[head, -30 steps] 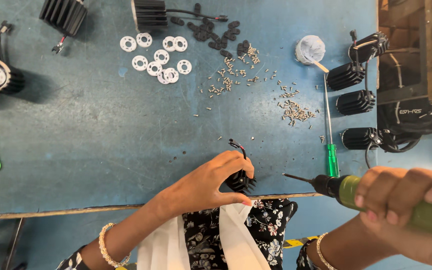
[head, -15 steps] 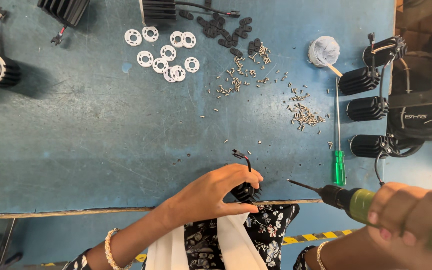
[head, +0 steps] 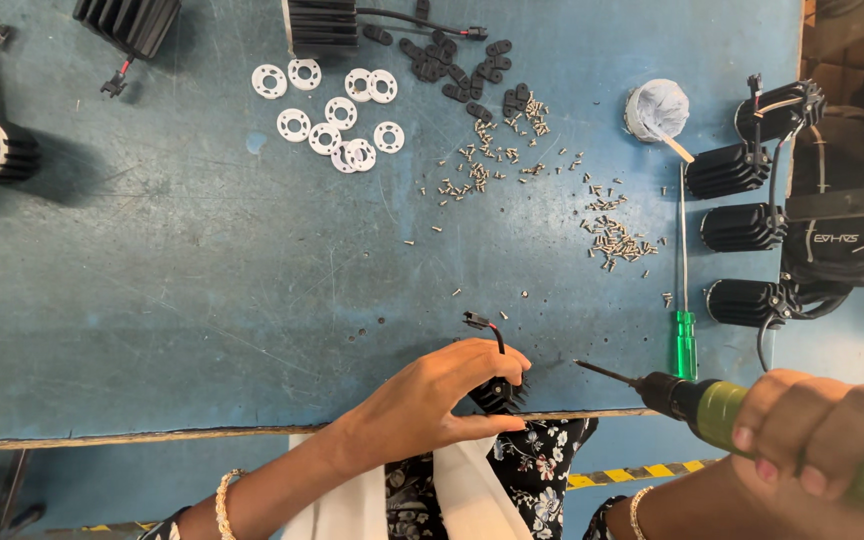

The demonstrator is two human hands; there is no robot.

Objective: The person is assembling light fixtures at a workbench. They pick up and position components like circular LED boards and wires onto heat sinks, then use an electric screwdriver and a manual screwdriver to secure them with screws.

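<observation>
Driver (head: 752,415), green-bodied, sits clamped in your right hand (head: 822,435) at the near right, its bit aimed left. Your left hand (head: 442,400) closes on the black heatsink (head: 500,393) at the table's (head: 202,290) near edge. Screws (head: 614,238) lie scattered farther off.

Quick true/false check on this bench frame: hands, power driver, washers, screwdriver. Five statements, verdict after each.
1. The left hand grips a black finned part at the table's near edge. True.
2. The right hand holds a green power screwdriver. True.
3. The white washers lie beside the right hand. False: they lie at the far side of the table, apart from both hands.
4. The green-handled screwdriver is in the left hand. False: it lies on the table.
5. Loose screws are scattered on the table. True.
</observation>
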